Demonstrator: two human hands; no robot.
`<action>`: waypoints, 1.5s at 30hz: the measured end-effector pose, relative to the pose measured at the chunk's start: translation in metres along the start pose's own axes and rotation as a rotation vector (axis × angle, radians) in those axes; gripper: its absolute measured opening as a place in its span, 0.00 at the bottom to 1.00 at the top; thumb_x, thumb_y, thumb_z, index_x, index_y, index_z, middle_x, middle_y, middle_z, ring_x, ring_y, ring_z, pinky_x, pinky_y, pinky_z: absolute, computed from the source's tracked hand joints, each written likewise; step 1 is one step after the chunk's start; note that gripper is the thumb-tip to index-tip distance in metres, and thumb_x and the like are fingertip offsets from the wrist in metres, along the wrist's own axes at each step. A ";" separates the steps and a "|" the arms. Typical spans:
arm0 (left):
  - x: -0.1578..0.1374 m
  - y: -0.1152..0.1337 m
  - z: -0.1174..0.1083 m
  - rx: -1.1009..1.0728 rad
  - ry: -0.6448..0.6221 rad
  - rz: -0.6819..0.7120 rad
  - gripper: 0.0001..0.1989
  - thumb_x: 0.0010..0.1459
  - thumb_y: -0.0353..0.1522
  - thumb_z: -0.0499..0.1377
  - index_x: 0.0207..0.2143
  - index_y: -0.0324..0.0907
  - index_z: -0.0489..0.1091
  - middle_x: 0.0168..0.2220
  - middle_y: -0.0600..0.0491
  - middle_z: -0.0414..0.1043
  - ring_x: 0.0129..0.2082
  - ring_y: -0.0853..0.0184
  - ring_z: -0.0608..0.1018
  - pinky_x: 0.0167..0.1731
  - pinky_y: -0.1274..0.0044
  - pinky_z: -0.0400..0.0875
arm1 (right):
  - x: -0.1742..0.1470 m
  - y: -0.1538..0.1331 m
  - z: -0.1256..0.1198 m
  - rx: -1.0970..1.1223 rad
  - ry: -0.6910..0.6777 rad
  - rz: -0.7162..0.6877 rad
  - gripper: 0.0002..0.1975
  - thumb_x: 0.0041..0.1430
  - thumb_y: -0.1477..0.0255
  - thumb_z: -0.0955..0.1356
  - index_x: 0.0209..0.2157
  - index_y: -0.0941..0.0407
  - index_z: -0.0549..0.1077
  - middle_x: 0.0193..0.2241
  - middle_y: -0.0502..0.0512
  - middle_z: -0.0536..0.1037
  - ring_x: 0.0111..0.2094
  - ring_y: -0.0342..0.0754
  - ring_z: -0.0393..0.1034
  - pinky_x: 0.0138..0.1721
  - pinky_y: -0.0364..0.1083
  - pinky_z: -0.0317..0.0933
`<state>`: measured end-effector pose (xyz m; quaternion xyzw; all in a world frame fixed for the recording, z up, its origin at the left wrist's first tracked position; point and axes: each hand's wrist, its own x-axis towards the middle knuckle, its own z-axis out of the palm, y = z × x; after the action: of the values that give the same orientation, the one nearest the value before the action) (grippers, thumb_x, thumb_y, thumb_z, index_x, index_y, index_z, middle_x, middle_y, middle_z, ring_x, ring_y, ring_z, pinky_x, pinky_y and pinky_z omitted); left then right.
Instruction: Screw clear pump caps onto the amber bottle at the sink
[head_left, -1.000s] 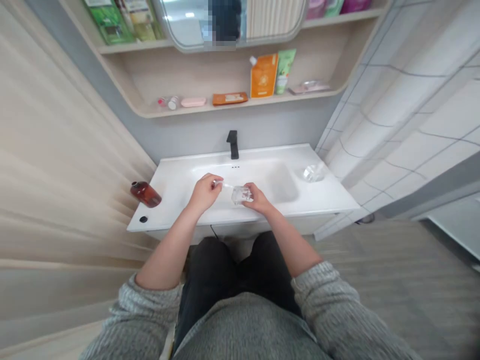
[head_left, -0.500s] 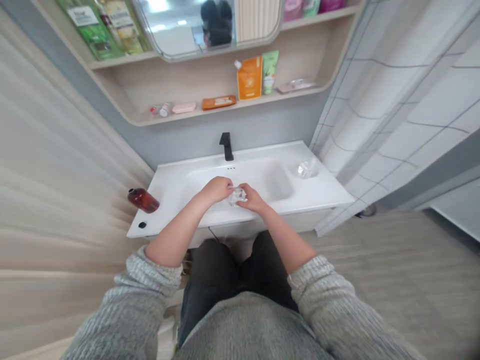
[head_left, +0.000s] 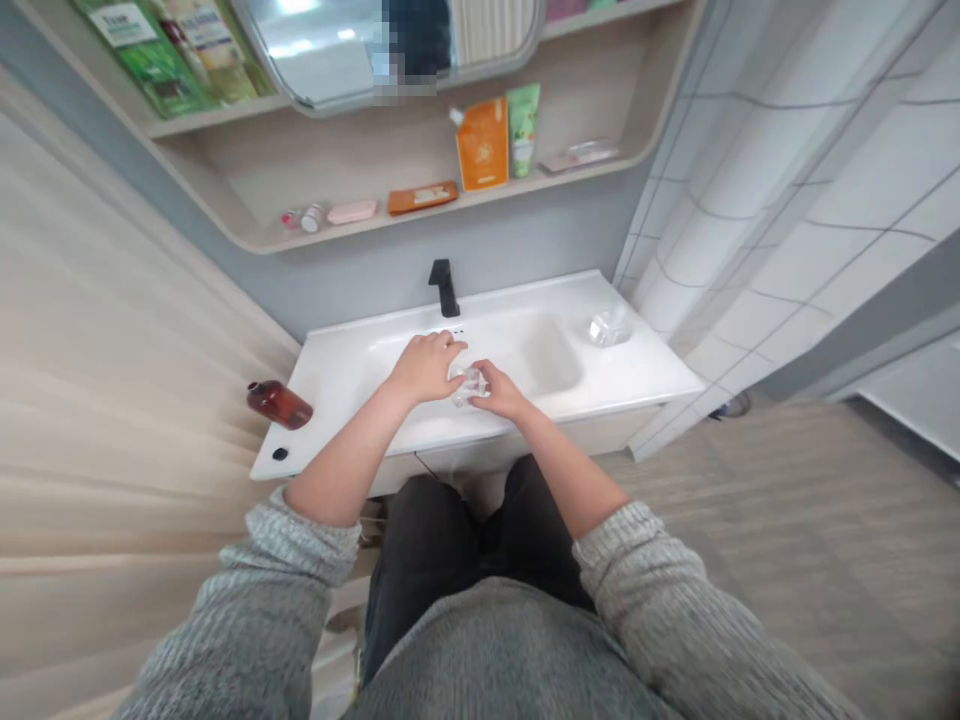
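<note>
Over the front of the white sink my right hand grips a small clear glass-like piece, its exact kind hard to make out. My left hand is just to the left of it, fingers apart, thumb near or touching the clear piece. A brown bottle lies on its side at the left end of the counter. In front of that bottle rests a small black cap. Another clear object lies on the counter to the right of the basin.
A black faucet rises behind the basin. Above it, a shelf holds an orange pouch, a green tube, a pink soap bar and an orange packet. A mirror hangs higher, and a pale curtain borders the left.
My left hand has loosened its fingers from the clear piece and lifted slightly left and away. My right hand keeps hold of it. The view has shifted a little.
</note>
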<state>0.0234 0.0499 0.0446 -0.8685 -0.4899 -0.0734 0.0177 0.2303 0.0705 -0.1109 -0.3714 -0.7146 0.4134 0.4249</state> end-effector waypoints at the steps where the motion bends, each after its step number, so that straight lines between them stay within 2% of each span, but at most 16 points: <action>1: 0.000 0.002 0.002 0.014 0.034 -0.051 0.30 0.68 0.46 0.66 0.68 0.44 0.75 0.63 0.36 0.77 0.63 0.41 0.79 0.65 0.56 0.70 | 0.000 0.000 0.000 0.000 0.000 -0.008 0.32 0.49 0.64 0.77 0.55 0.49 0.69 0.48 0.52 0.80 0.43 0.54 0.76 0.44 0.51 0.70; 5: -0.001 0.007 0.014 -0.062 0.003 -0.204 0.25 0.73 0.46 0.61 0.65 0.42 0.76 0.51 0.39 0.83 0.52 0.46 0.84 0.54 0.62 0.76 | 0.000 0.000 -0.001 -0.003 0.001 -0.015 0.32 0.48 0.64 0.77 0.56 0.50 0.69 0.50 0.54 0.79 0.45 0.55 0.75 0.44 0.51 0.70; 8: -0.003 0.008 0.022 -0.158 -0.073 -0.058 0.19 0.68 0.33 0.63 0.60 0.46 0.80 0.53 0.43 0.82 0.55 0.51 0.84 0.58 0.65 0.77 | 0.000 0.001 0.000 0.002 -0.003 -0.010 0.32 0.48 0.63 0.77 0.56 0.49 0.70 0.50 0.54 0.80 0.47 0.57 0.76 0.45 0.51 0.70; 11: -0.007 0.010 0.024 -0.202 -0.061 0.099 0.34 0.61 0.28 0.66 0.69 0.50 0.75 0.64 0.45 0.76 0.64 0.52 0.80 0.64 0.65 0.75 | 0.000 0.001 0.000 -0.012 -0.002 -0.014 0.33 0.48 0.64 0.78 0.57 0.50 0.71 0.50 0.56 0.81 0.46 0.59 0.76 0.45 0.53 0.71; 14: -0.007 0.013 0.021 -0.131 -0.016 -0.034 0.34 0.67 0.37 0.65 0.74 0.48 0.69 0.64 0.42 0.78 0.63 0.49 0.81 0.62 0.63 0.76 | -0.001 0.000 -0.001 -0.042 -0.003 -0.012 0.33 0.48 0.64 0.78 0.56 0.50 0.71 0.50 0.55 0.81 0.44 0.57 0.77 0.46 0.53 0.72; 17: -0.004 0.012 0.016 -0.024 -0.109 -0.170 0.22 0.74 0.46 0.60 0.60 0.43 0.80 0.50 0.39 0.84 0.55 0.46 0.85 0.55 0.62 0.77 | -0.002 -0.001 -0.001 -0.051 -0.009 -0.017 0.32 0.49 0.65 0.78 0.56 0.50 0.71 0.49 0.54 0.81 0.46 0.57 0.77 0.47 0.52 0.72; 20: -0.001 0.007 0.013 -0.057 -0.196 0.027 0.15 0.69 0.36 0.63 0.55 0.45 0.81 0.53 0.42 0.84 0.57 0.50 0.84 0.57 0.65 0.76 | -0.002 0.000 -0.002 -0.059 -0.030 -0.029 0.32 0.49 0.65 0.77 0.55 0.51 0.71 0.46 0.53 0.81 0.44 0.56 0.77 0.46 0.52 0.72; 22: -0.001 0.005 0.012 -0.091 -0.175 0.144 0.23 0.63 0.32 0.66 0.61 0.47 0.78 0.60 0.45 0.81 0.62 0.52 0.81 0.61 0.67 0.74 | -0.001 0.001 -0.002 -0.059 -0.041 -0.038 0.31 0.49 0.64 0.78 0.55 0.51 0.70 0.46 0.53 0.81 0.43 0.56 0.77 0.46 0.52 0.71; 24: -0.001 0.005 0.011 -0.055 -0.141 0.095 0.25 0.65 0.36 0.66 0.64 0.46 0.76 0.61 0.44 0.81 0.62 0.51 0.80 0.60 0.65 0.75 | -0.001 0.002 -0.001 -0.057 -0.032 -0.045 0.32 0.49 0.64 0.78 0.55 0.51 0.70 0.49 0.54 0.81 0.44 0.56 0.77 0.46 0.52 0.71; 27: -0.001 0.006 0.010 0.021 -0.167 -0.093 0.20 0.73 0.44 0.60 0.56 0.43 0.79 0.54 0.42 0.84 0.55 0.49 0.84 0.55 0.64 0.76 | -0.001 0.003 0.000 -0.061 -0.014 -0.037 0.32 0.48 0.64 0.77 0.56 0.51 0.70 0.50 0.54 0.81 0.44 0.55 0.77 0.46 0.51 0.71; 30: 0.000 0.005 0.009 -0.029 -0.232 0.013 0.14 0.71 0.36 0.61 0.54 0.44 0.81 0.53 0.44 0.85 0.55 0.53 0.84 0.55 0.67 0.75 | -0.001 0.002 0.000 -0.071 -0.035 -0.036 0.31 0.49 0.64 0.77 0.55 0.50 0.70 0.46 0.52 0.81 0.42 0.55 0.76 0.45 0.51 0.69; 33: -0.001 0.004 0.009 -0.054 -0.161 0.135 0.20 0.66 0.35 0.66 0.59 0.45 0.79 0.58 0.45 0.83 0.61 0.52 0.81 0.60 0.66 0.73 | -0.002 0.001 -0.001 -0.067 -0.045 -0.058 0.32 0.48 0.63 0.77 0.55 0.51 0.71 0.47 0.53 0.81 0.44 0.56 0.76 0.45 0.51 0.69; 37: 0.000 0.005 0.012 0.024 -0.171 -0.049 0.23 0.74 0.49 0.58 0.54 0.42 0.82 0.53 0.41 0.84 0.55 0.50 0.83 0.53 0.65 0.75 | -0.002 0.000 -0.001 -0.067 -0.029 -0.047 0.32 0.49 0.63 0.77 0.55 0.51 0.70 0.47 0.53 0.81 0.43 0.55 0.76 0.45 0.51 0.69; 41: 0.001 0.002 0.016 0.045 -0.226 -0.189 0.28 0.75 0.55 0.56 0.52 0.43 0.83 0.54 0.41 0.83 0.53 0.51 0.84 0.47 0.68 0.75 | -0.002 0.000 0.000 -0.062 -0.025 -0.019 0.32 0.49 0.63 0.76 0.56 0.51 0.71 0.45 0.52 0.81 0.41 0.54 0.76 0.44 0.50 0.70; 43: 0.002 -0.002 0.016 0.041 -0.248 -0.186 0.26 0.74 0.53 0.57 0.51 0.43 0.83 0.55 0.41 0.83 0.52 0.52 0.85 0.47 0.69 0.75 | -0.002 0.000 0.000 -0.070 -0.027 -0.020 0.33 0.49 0.64 0.77 0.56 0.51 0.71 0.46 0.53 0.81 0.41 0.54 0.76 0.45 0.51 0.70; 45: 0.003 -0.007 0.016 0.019 -0.289 -0.084 0.19 0.73 0.46 0.61 0.51 0.42 0.83 0.55 0.42 0.83 0.53 0.53 0.84 0.49 0.70 0.75 | -0.002 -0.001 0.000 -0.088 -0.044 -0.028 0.33 0.48 0.64 0.77 0.56 0.51 0.71 0.45 0.52 0.81 0.41 0.54 0.76 0.45 0.51 0.69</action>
<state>0.0209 0.0572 0.0291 -0.8484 -0.5241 0.0567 -0.0477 0.2308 0.0679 -0.1110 -0.3705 -0.7465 0.3834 0.3981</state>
